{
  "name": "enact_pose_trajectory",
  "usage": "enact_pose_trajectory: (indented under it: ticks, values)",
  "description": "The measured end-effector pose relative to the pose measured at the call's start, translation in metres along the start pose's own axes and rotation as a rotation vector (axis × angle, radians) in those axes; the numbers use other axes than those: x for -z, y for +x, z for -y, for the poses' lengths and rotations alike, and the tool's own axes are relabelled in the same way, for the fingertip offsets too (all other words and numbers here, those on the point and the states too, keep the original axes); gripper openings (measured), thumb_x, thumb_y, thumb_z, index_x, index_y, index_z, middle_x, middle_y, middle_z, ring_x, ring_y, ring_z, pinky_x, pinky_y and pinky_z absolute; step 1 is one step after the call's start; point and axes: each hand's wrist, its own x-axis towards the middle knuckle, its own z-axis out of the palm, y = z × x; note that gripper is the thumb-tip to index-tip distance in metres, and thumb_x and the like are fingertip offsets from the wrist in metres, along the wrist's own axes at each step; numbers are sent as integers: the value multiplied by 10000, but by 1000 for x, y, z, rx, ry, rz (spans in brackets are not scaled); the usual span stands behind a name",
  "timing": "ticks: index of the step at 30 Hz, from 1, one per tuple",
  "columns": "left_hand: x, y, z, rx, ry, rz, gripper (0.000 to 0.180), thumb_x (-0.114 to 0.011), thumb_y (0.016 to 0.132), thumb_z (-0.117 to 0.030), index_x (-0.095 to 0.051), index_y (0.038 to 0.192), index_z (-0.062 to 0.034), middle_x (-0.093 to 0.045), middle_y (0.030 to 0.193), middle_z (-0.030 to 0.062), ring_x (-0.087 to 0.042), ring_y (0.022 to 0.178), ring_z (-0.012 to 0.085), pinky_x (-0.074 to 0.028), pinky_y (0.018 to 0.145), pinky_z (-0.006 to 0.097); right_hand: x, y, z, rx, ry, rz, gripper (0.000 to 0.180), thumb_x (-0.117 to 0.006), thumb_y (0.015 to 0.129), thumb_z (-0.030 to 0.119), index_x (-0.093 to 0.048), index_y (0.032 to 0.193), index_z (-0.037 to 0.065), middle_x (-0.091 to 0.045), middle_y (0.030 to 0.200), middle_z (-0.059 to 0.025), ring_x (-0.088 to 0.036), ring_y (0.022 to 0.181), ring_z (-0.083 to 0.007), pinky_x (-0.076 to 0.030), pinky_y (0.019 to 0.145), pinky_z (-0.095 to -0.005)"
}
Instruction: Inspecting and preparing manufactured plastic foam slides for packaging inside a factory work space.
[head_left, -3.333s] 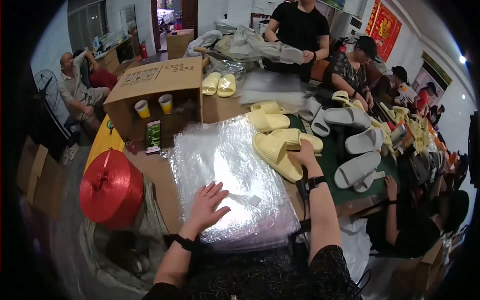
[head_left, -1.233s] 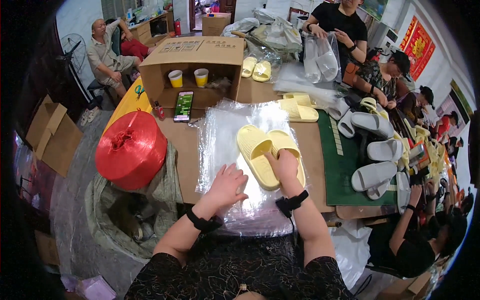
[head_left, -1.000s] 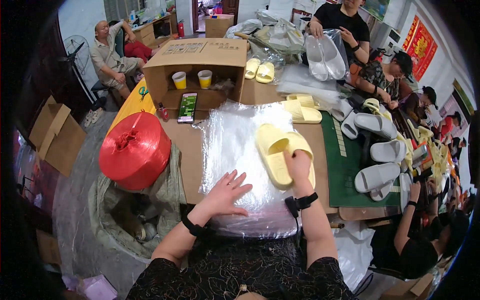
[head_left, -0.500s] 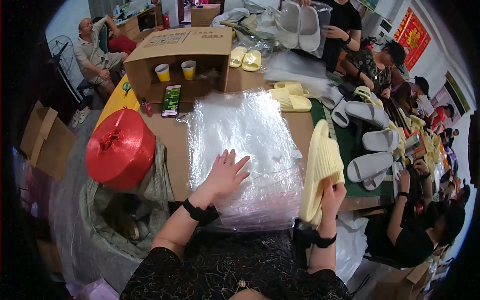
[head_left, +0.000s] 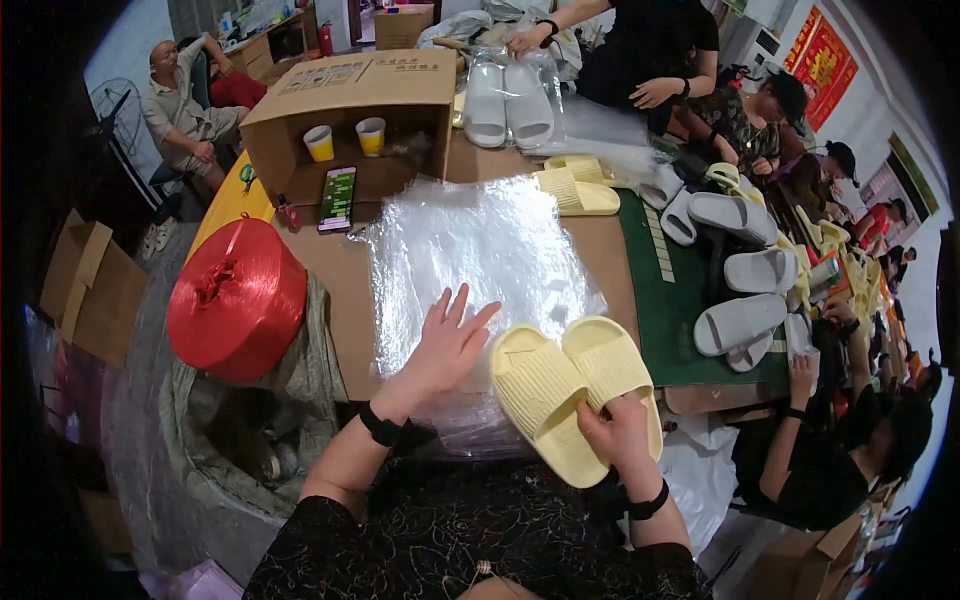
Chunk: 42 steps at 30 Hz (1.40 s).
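Note:
A pair of pale yellow slide slippers [head_left: 540, 385] is held side by side in my right hand [head_left: 617, 432], soles down, over the right front part of a stack of clear plastic bags [head_left: 470, 240]. Its fingers reach in under the straps. My left hand [head_left: 445, 345] lies with spread fingers at the middle of the bag stack, holding nothing. More yellow slippers [head_left: 580, 190] rest just beyond the stack's far right corner.
On the left, a red twine roll [head_left: 238, 300] sits by a sack [head_left: 330, 350]. A cardboard box [head_left: 350, 85] holds two cups, with a phone [head_left: 338, 198] before it. Grey slippers [head_left: 740, 325] lie on a green mat [head_left: 655, 300]. Co-workers sit along the right; another handles bagged slippers [head_left: 508, 105].
My right hand has brought the yellow slippers left over the bags and turned them from edge-on to straps up. At the far side, a co-worker has lowered the bagged grey slippers onto the table.

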Motion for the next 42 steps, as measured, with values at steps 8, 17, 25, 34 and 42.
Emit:
enact_pose_trajectory:
  ticks: [8, 17, 25, 34, 42]
  values:
    - [10, -23, -40, -248, 94, -55, 475, -358, 1009, -253, -417, 1477, -197, -216, 1588, 195, -117, 1464, 456, -80, 1175, 596, -51, 25, 3, -4, 62, -11, 242, -748, 784, 189, -648, 772, -31, -597, 685, -188, -584, 620, -326, -446, 556, -399]
    - [33, -42, -65, -401, -15, 71, 505, -404, 974, -202, -426, 1477, -240, -172, 1622, 109, -69, 1492, 403, -75, 1167, 615, -102, 108, 17, -32, 26, -96, 351, -674, 873, 281, -595, 771, -45, -594, 839, -258, -592, 796, -424, -455, 701, -483]
    - [57, -62, -37, -292, -142, 96, 546, -576, 917, -297, -473, 1447, -213, -172, 1611, 175, -83, 1486, 426, -156, 1180, 537, -134, 137, 9, 152, 25, -175, 454, -724, 840, 316, -558, 1072, -38, -550, 1028, -266, -560, 964, -438, -469, 843, -483]
    - [54, -21, 23, 562, -493, -180, 528, -594, 919, -468, -650, 1172, -8, -672, 883, 133, -666, 817, 246, -514, 754, 341, 2, 23, 27, -107, 566, 638, 341, -757, 846, 205, -659, 1107, 8, -686, 946, -125, -652, 858, -183, -511, 723, -297]
    - [38, 17, 13, 555, -159, -54, 617, -630, 824, -605, -670, 911, 4, -677, 757, 140, -670, 754, 303, -515, 730, 384, -39, 66, -30, -304, 224, -172, 350, -743, 839, 284, -667, 1019, -6, -638, 760, -72, -622, 696, -175, -479, 621, -313]
